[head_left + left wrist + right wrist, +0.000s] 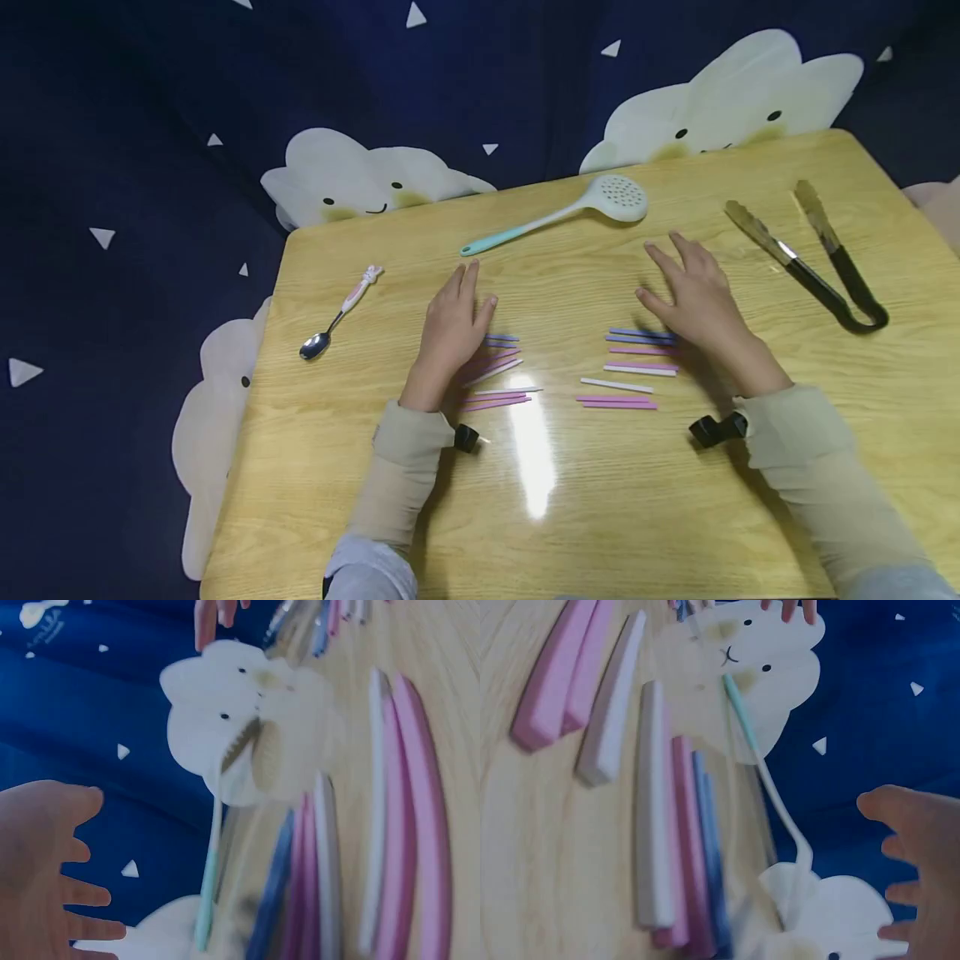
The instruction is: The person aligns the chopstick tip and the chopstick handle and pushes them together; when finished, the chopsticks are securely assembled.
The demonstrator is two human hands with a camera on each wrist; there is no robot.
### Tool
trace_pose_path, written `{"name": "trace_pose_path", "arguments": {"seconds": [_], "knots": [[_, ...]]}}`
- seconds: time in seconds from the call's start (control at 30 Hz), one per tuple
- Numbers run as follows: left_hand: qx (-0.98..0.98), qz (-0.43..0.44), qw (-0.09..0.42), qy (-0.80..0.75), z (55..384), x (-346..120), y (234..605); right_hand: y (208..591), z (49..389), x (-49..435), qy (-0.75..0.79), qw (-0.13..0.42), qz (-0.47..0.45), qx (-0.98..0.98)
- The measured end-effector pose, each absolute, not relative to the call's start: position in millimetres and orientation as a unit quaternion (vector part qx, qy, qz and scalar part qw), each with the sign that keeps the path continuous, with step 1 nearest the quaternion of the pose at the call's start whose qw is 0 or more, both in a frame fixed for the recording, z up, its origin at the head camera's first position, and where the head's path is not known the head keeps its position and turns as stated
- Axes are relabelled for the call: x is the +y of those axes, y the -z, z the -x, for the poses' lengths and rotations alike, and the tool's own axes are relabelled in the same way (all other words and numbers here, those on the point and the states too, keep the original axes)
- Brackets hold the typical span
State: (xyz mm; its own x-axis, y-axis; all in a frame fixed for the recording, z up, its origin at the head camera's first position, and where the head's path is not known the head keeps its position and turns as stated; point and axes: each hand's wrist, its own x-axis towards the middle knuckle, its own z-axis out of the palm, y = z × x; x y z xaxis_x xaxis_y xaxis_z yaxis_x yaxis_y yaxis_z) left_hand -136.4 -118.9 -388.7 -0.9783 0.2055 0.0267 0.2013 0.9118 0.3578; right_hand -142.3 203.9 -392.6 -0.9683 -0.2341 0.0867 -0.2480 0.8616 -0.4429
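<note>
My left hand (pixel 452 325) hovers over the left group of thin sticks, fingers extended and nothing in its grasp. That group has blue sticks (pixel 502 341), pink sticks (pixel 497 405) and white sticks (pixel 507 390), partly covered by the hand. On the other side, my right hand (pixel 697 296) is held with fingers spread beside a similar group. There, blue sticks (pixel 640 339) lie farthest, pink and white ones below, and two pink sticks (pixel 618 406) nearest me. Both wrist views show the fingers apart from the sticks, such as the white stick (pixel 651 825).
A skimmer (pixel 551 218) with a perforated white head and turquoise handle lies toward the far edge. Black-handled tongs (pixel 828 287) lie spread at right. A small spoon (pixel 345 310) with a pink-and-white handle is at left. A dark blue cloud-patterned curtain (pixel 525 83) borders the wooden table (pixel 600 517).
</note>
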Motion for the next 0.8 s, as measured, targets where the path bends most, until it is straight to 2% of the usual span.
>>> {"name": "trace_pose_path", "arguments": {"seconds": [0.1,0.37,0.57,0.8], "knots": [[0.974,-0.109,-0.012,-0.199,137,-127,394,399,146,207,-0.277,0.01,-0.139,-0.951],[0.965,-0.2,-0.028,-0.166,140,-142,410,417,150,218,-0.346,-0.073,-0.171,-0.92],[0.945,-0.286,-0.005,-0.157,143,-146,417,426,148,219,-0.29,-0.067,-0.227,-0.927],[0.932,-0.321,0.012,-0.165,145,-143,420,430,147,219,-0.259,-0.059,-0.274,-0.924]]}}
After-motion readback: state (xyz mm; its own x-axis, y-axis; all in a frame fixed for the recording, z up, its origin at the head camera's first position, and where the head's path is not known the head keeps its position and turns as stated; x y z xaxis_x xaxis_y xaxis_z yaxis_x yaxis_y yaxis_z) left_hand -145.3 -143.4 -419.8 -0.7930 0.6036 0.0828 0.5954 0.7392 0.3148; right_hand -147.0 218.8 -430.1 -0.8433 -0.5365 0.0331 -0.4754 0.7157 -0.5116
